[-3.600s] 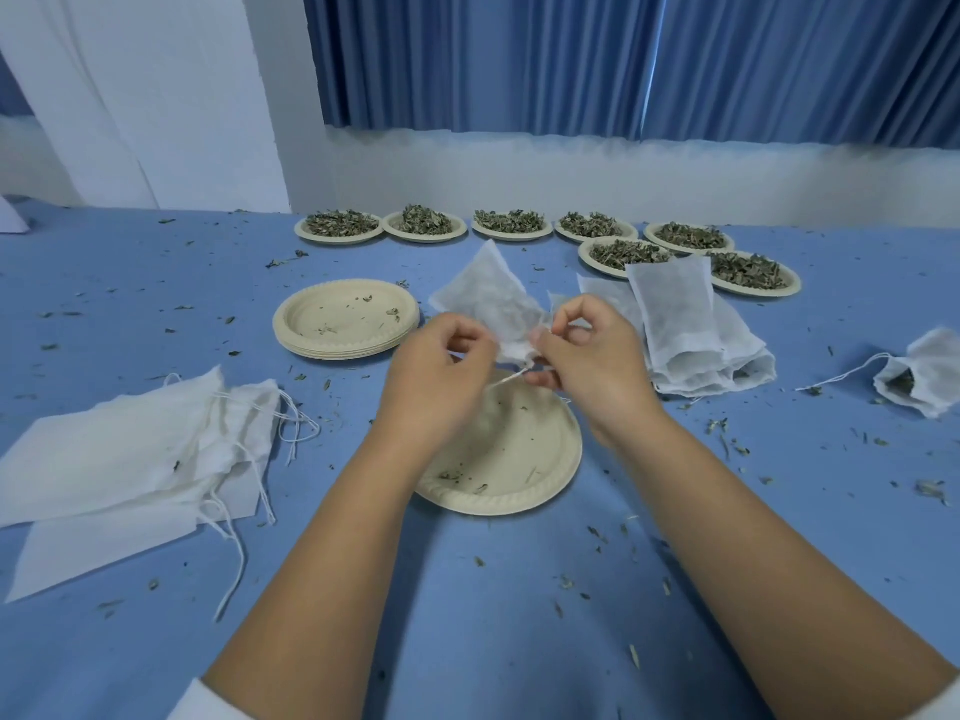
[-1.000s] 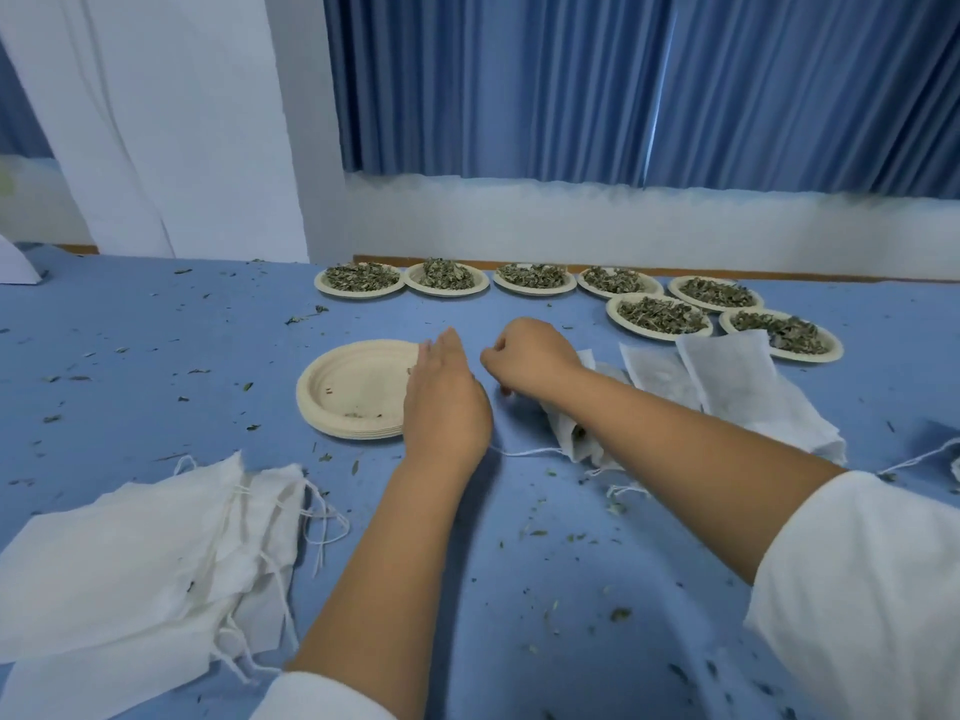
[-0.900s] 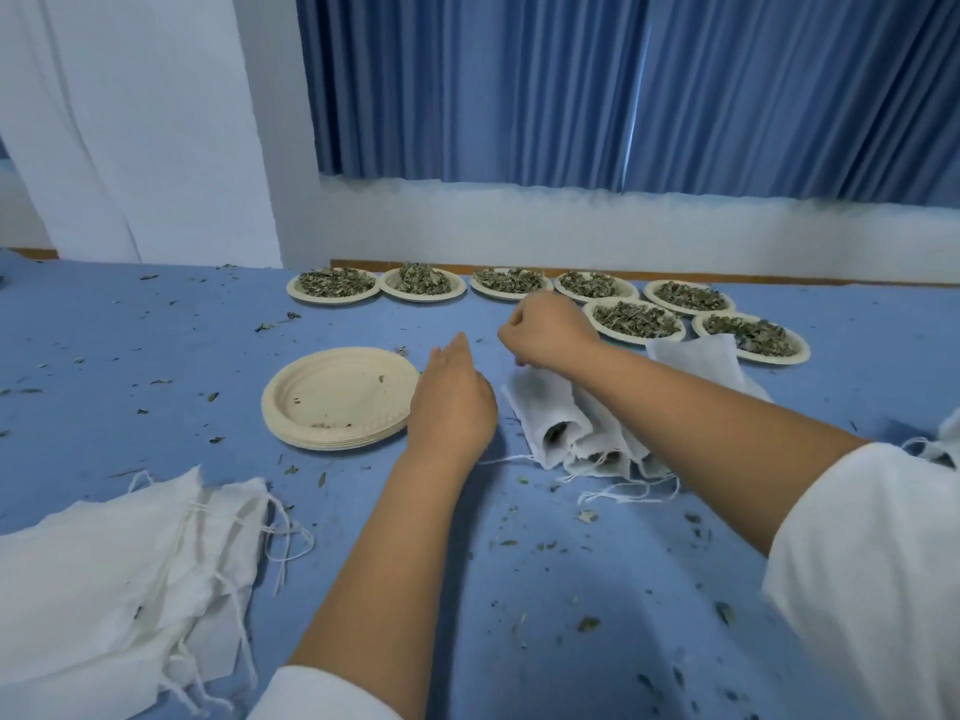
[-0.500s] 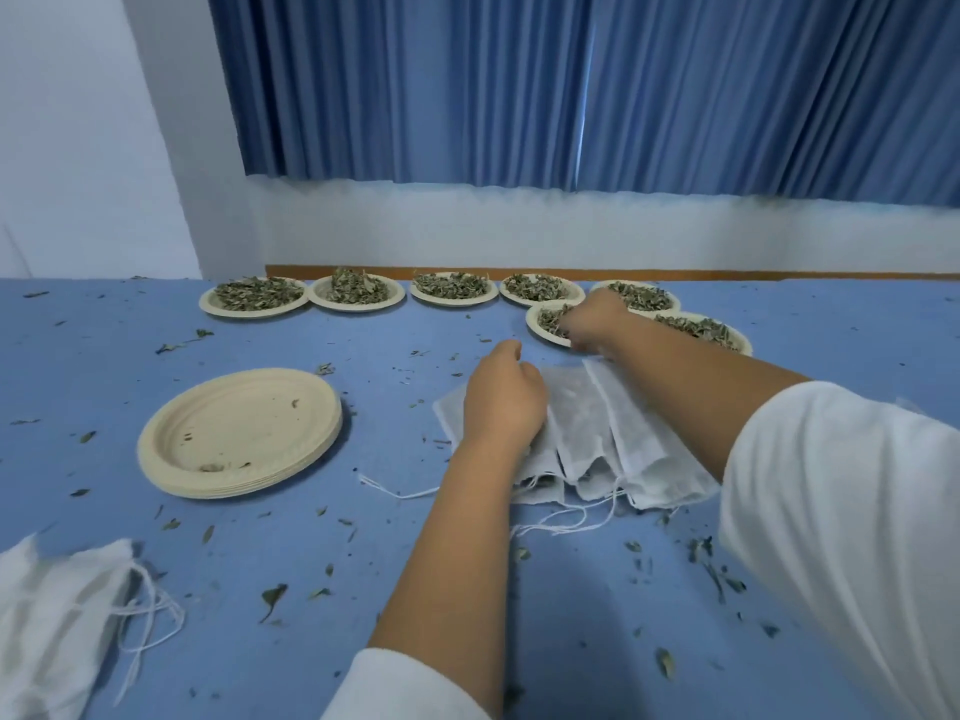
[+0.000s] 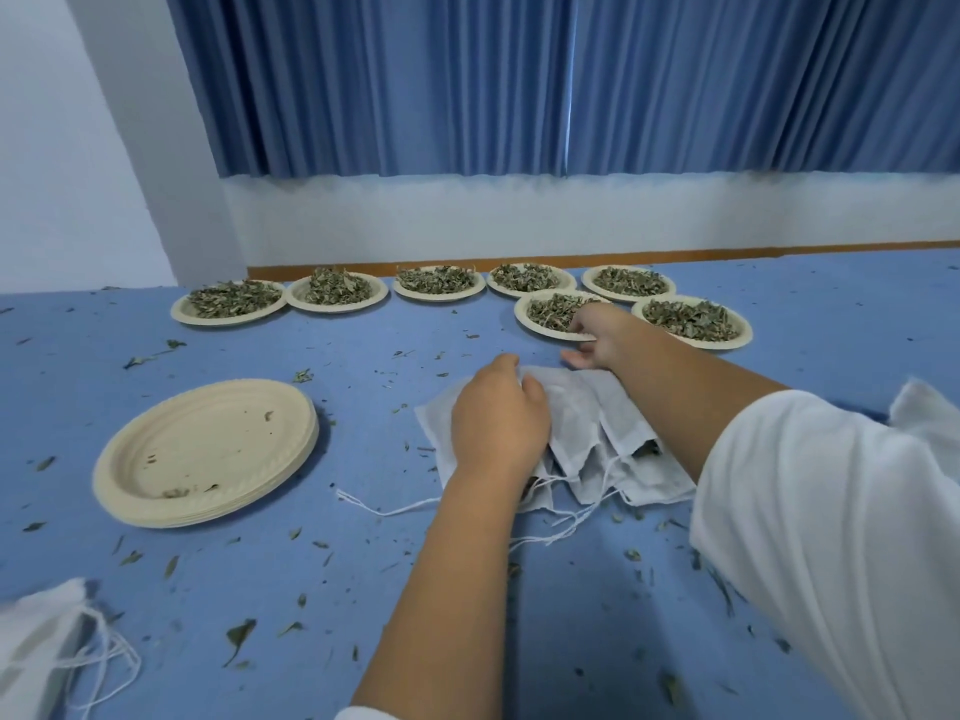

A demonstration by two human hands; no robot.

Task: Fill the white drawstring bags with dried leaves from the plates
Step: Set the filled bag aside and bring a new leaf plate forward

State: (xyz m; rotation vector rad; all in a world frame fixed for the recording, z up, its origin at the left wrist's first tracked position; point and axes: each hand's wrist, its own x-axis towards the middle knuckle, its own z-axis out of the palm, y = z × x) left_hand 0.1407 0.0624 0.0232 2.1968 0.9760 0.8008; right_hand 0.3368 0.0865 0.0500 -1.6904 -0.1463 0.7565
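Several paper plates heaped with dried leaves stand in a row at the table's far side. My right hand (image 5: 602, 337) reaches forward and grips the near rim of one leaf plate (image 5: 545, 310), fingers on top and thumb below the edge. My left hand (image 5: 498, 423) rests on a pile of white drawstring bags (image 5: 597, 433) in the middle of the table, its fingers loosely bent over the top bag. Dark leaves show at the bags' mouths, and their strings trail toward me. My right sleeve hides the pile's right edge.
A stack of empty paper plates (image 5: 208, 452) lies left of the bags. More white bags (image 5: 36, 646) lie at the near left corner, and another white bag (image 5: 930, 413) peeks out at the right edge. Leaf crumbs litter the blue table (image 5: 363, 356).
The tied bag has come to lie on the pile, and my left hand has settled on it. My right hand reached forward to a leaf plate and took hold of its rim. The view leaned forward.
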